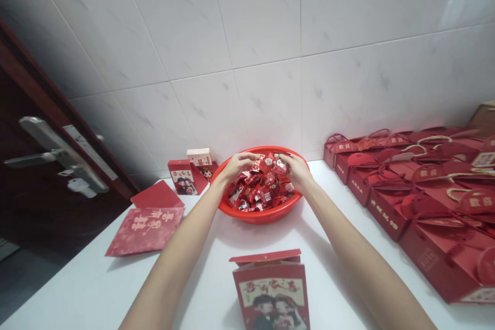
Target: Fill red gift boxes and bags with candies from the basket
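On my left I see a dark brown door (23, 206) with a metal handle (33, 159), and below the handle hangs something like keys (81, 186). On the far side stands a wall (266, 15) of pale tiles with grey marks. On my right, red boxes with cords (386, 216) stand in close rows, and a brown box (484, 121) is at the far right.

Glare on wall (266, 26), upper right — door (34, 201) dim.
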Demonstrator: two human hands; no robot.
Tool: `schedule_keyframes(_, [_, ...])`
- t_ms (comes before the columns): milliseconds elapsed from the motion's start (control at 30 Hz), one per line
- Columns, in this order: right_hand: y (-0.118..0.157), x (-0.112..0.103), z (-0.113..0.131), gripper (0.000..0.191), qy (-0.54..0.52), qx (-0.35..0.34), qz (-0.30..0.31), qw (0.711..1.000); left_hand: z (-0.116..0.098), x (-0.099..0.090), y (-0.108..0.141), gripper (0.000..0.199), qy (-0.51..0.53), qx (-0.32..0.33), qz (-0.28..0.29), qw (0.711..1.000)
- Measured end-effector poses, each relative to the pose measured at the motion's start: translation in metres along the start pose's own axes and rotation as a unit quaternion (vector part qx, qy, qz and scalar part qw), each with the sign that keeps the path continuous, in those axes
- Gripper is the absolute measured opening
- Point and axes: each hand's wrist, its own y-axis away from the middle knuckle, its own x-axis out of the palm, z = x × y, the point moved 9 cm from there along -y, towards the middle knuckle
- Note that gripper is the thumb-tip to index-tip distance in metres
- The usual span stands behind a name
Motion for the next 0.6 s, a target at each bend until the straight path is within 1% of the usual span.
schedule_keyframes(167, [0.001,0.003,-0.001,0.016,0.007,0.001,0.010,1.000,0.001,0.013,0.006,0.037,-0.064,-0.008,0.046,0.997])
schedule_keyframes(233, [0.001,0.003,-0.001,0.015,0.012,0.002,0.014,1.000,0.002,0.015,0.007,0.038,-0.072,-0.003,0.060,0.996])
schedule_keyframes(400, [0.000,0.003,-0.003,0.012,0.023,0.003,0.019,1.000,0.001,0.014,0.005,0.030,-0.066,0.018,0.062,0.996])
schedule_keyframes(600, [0.000,0.004,0.000,0.015,0.025,-0.014,0.028,0.999,0.001,0.015,0.005,0.028,-0.069,0.016,0.079,0.994])
